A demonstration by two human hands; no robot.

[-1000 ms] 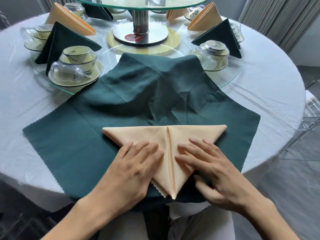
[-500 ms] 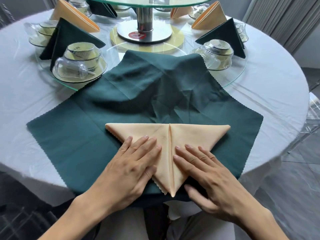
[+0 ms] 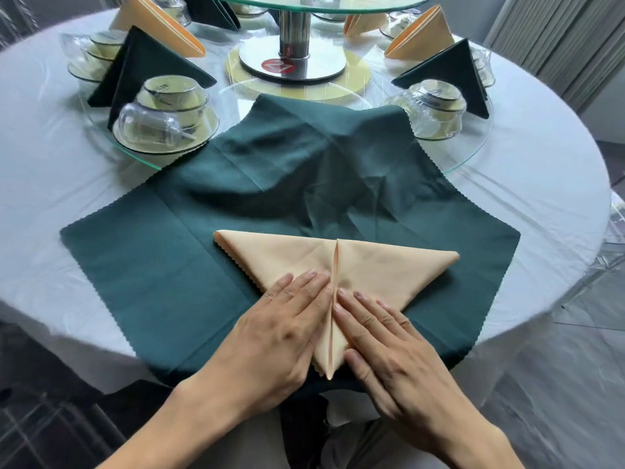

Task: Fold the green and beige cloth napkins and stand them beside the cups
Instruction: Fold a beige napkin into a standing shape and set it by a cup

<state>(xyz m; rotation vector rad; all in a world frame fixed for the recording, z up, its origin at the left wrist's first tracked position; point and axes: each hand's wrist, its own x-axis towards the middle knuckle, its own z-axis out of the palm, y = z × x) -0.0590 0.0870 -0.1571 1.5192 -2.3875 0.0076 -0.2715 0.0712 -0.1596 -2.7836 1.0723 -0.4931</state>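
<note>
A beige napkin (image 3: 382, 265), folded into a downward-pointing triangle with a raised centre crease, lies on an unfolded green napkin (image 3: 162, 275) spread over the table's near side. My left hand (image 3: 277, 333) presses flat on the beige triangle's left half, fingers straight beside the crease. My right hand (image 3: 389, 350) presses flat on the right half, fingertips touching the crease. Wrapped cup sets stand at the left (image 3: 165, 116) and right (image 3: 433, 106). Folded green napkins (image 3: 142, 66) (image 3: 453, 76) and beige ones (image 3: 159, 25) (image 3: 422, 35) stand beside the cups.
The round table wears a white cloth (image 3: 50, 184). A glass turntable rim (image 3: 142, 162) carries the cups, and a metal pedestal (image 3: 294, 32) holds an upper glass tier. The green napkin's far part drapes onto the turntable. A clear chair (image 3: 612, 231) stands at the right.
Both hands slid inward across the beige napkin toward the centre crease. Their fingertips now meet the crease, which stands up more. The view moved closer.
</note>
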